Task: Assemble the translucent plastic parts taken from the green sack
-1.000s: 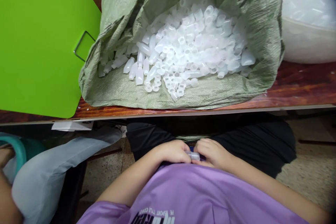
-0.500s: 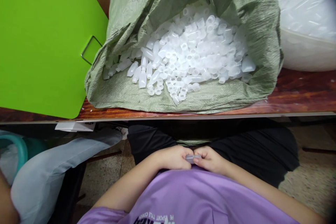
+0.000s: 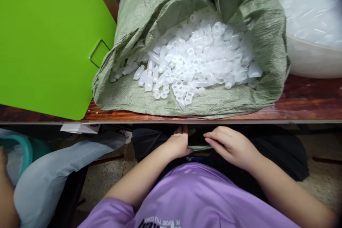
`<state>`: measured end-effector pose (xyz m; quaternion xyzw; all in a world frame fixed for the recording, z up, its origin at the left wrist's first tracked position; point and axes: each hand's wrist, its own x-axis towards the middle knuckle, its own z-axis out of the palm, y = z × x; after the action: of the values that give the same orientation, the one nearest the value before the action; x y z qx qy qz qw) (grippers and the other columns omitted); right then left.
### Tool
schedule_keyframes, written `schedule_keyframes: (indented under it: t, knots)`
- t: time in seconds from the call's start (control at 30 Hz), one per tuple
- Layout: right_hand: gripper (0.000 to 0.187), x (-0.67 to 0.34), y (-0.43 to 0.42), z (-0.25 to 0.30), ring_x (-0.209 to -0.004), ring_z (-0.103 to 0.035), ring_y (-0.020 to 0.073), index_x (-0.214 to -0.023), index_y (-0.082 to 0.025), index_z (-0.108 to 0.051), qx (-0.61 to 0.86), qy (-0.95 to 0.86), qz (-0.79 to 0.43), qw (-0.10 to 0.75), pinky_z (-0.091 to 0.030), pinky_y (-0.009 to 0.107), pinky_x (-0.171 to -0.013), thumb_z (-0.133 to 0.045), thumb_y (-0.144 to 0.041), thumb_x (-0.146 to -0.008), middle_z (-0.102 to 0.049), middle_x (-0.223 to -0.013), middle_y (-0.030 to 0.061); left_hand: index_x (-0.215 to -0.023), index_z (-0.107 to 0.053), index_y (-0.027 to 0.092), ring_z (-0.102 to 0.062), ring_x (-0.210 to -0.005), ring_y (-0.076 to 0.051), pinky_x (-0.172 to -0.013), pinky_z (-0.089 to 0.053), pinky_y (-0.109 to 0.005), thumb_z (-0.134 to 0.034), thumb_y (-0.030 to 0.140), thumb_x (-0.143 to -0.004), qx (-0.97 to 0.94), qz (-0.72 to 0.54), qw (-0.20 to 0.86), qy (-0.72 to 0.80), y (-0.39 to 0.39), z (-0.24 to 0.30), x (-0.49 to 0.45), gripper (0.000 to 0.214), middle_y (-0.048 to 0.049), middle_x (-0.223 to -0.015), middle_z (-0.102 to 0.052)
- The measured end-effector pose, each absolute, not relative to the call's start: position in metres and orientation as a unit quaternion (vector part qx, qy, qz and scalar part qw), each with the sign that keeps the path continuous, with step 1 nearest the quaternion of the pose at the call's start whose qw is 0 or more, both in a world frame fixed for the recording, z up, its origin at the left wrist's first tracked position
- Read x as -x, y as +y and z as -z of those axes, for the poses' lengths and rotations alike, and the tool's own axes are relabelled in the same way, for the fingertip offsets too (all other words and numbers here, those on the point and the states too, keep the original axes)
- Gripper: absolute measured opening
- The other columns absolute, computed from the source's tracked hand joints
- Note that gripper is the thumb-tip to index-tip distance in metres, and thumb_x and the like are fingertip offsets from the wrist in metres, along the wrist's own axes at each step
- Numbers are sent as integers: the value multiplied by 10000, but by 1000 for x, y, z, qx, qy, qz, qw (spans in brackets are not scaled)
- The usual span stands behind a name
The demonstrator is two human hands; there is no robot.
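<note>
My left hand (image 3: 178, 146) is over my lap just below the table edge, its fingers stretched forward and the thumb apart; I see nothing in it. To its right, my right hand (image 3: 232, 145) is raised, fingers extended to the left, with nothing visible between them. A gap separates the two hands. Above them on the table, a green woven sack (image 3: 171, 108) lies with its mouth open toward me. Many small translucent plastic bottles (image 3: 196, 62) spill inside its mouth. Neither hand touches the sack or the bottles.
A bright green board (image 3: 48, 42) with a wire handle stands at the left of the table (image 3: 315, 96). At the right is a large translucent tub (image 3: 312, 55) piled with clear plastic pieces. A co-worker's leg (image 3: 53, 174) and hand are at the left, by a teal bucket (image 3: 28, 153).
My hands were together around a small translucent bottle; they have parted, the left moving forward and the right away to the right. The bottle is out of sight. A co-worker's hand now shows at the bucket.
</note>
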<state>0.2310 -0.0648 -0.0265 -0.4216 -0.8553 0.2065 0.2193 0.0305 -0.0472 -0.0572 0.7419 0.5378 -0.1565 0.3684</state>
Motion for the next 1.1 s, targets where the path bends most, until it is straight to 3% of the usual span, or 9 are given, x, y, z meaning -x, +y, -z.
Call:
schedule_keyframes:
  t: [0.1,0.23,0.33,0.43,0.53,0.63,0.73,0.9,1.1]
  knots:
    - [185,-230,-41,-4,-793,-588,184,-958,-194,-627,452,-834,-79,308,-464,309,-755,-468,-244,-879,-638,-846,73,-1372,-307,88,-387,-1249,-334,-985,-346,-386,-600,353,-739,-776,131,371,493,-42,29,-22,747,-220,-1382,-368]
    - [275,-220,3,-23,-772,-600,222,-1008,-178,-620,555,-796,-18,242,-457,334,-674,-441,-344,-880,-619,-892,91,-1187,-556,185,-555,-1076,-177,-931,-397,-264,-469,288,-855,-814,31,452,364,-29,-34,7,359,-68,-1197,-596]
    - [316,-210,27,-21,-726,-604,220,-1060,-205,-607,583,-793,-26,176,-444,326,-610,-417,-385,-882,-612,-946,89,-1078,-605,170,-586,-980,-150,-876,-424,-245,-445,277,-858,-791,-93,367,480,1,-65,36,293,-45,-1073,-644]
    - [327,-202,36,-14,-767,-605,247,-1083,-200,-591,583,-800,-25,138,-436,334,-610,-401,-374,-882,-612,-933,100,-1141,-553,144,-557,-1014,-186,-908,-407,-309,-381,279,-867,-718,-162,178,653,49,-69,63,350,-86,-1121,-600]
    - [317,-200,38,-7,-800,-601,252,-1072,-160,-562,583,-797,-33,151,-438,337,-651,-431,-347,-853,-620,-895,103,-1250,-475,148,-498,-1112,-272,-952,-364,-390,-417,382,-840,-677,-114,82,723,93,-61,76,475,-151,-1235,-496]
    - [288,-201,37,-2,-790,-596,243,-1015,-143,-544,586,-789,-40,180,-436,332,-661,-470,-327,-805,-623,-885,97,-1344,-369,170,-415,-1187,-372,-937,-361,-441,-476,532,-753,-655,0,104,749,116,-58,75,702,-189,-1320,-371]
    - [268,-202,35,0,-784,-592,232,-994,-140,-541,590,-780,-41,203,-434,324,-667,-479,-280,-775,-618,-879,90,-1373,-313,211,-380,-1209,-386,-927,-370,-435,-518,515,-686,-646,76,129,748,122,-57,74,778,-175,-1357,-307]
    - [344,-202,32,1,-777,-588,215,-1098,-168,-565,571,-793,-35,212,-436,324,-715,-458,-223,-776,-601,-885,70,-1376,-297,233,-357,-1220,-392,-940,-357,-432,-543,482,-627,-654,91,123,741,128,-51,85,826,-161,-1367,-300]
    - [270,-205,31,4,-725,-581,190,-1018,-175,-580,574,-777,-78,245,-449,320,-694,-470,-240,-780,-575,-888,58,-1375,-319,223,-337,-1239,-371,-990,-309,-425,-511,568,-651,-718,65,134,680,137,-46,105,824,-142,-1384,-307]
